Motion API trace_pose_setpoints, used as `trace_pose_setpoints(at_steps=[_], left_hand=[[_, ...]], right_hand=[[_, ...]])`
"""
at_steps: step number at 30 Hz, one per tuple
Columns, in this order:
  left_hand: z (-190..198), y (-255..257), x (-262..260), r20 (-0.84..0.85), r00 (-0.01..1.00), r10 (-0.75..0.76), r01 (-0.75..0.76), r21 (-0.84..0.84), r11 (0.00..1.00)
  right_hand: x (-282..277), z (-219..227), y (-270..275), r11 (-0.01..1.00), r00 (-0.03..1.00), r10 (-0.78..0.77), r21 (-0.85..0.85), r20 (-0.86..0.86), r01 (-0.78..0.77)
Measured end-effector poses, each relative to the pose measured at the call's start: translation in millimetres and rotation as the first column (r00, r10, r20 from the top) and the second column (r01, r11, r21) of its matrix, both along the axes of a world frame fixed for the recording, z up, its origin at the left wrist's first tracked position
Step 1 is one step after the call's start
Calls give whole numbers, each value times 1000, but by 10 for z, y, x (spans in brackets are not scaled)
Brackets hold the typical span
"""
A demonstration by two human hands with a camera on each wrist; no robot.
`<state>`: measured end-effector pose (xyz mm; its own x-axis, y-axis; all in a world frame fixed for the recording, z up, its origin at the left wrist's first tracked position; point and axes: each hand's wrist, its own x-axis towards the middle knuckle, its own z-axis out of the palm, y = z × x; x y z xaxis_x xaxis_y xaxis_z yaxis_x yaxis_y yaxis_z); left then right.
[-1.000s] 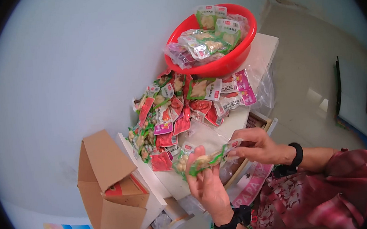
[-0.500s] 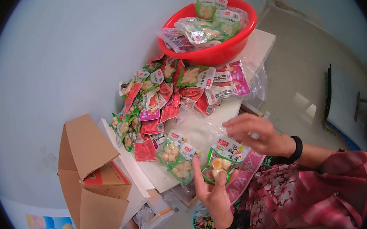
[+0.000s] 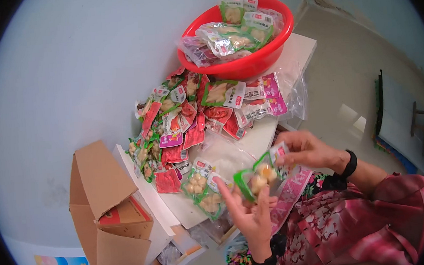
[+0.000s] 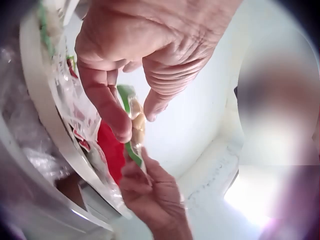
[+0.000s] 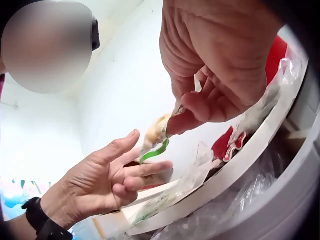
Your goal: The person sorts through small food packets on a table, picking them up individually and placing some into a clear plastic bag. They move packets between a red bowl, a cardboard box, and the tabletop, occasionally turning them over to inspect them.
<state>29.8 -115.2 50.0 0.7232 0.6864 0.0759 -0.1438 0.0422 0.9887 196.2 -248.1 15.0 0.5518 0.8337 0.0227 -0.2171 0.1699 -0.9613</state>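
In the head view my right hand (image 3: 304, 149) pinches the printed top end of a clear, green-edged snack packet (image 3: 262, 178) with pale, rounded pieces inside. My left hand (image 3: 250, 220) is just below it, thumb and fingers spread around the packet's lower part. From the right wrist view, the left fingers (image 5: 145, 169) look extended beside the packet's green edge. Two similar packets (image 3: 204, 188) lie at the table's front edge, left of my hands. Behind them is a clear plastic bag (image 3: 224, 151), next to a heap of red, green and purple snack packets (image 3: 171, 131).
A red basin (image 3: 239, 69) full of packets stands at the table's far end. An open cardboard box (image 3: 105, 182) is at the left. Below the table edge are an open drawer (image 3: 182, 258) and a blue tub (image 3: 238, 261) holding small colourful pieces.
Half a second ago the packet lay across my left fingers with the right hand off it. Now the right hand pinches its top end, and the packet is turned and tilted.
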Motion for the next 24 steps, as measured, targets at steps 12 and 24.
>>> trace_pose_setpoints(at_steps=[12,24], left_hand=[[-223,421,774,-233,858,458,33,914,404],[-142,317,649,-49,941,334,-169,788,592]], right_hand=[[286,-151,30,884,887,-460,123,46,452],[309,-59,663,981,985,-167,98,-34,170]])
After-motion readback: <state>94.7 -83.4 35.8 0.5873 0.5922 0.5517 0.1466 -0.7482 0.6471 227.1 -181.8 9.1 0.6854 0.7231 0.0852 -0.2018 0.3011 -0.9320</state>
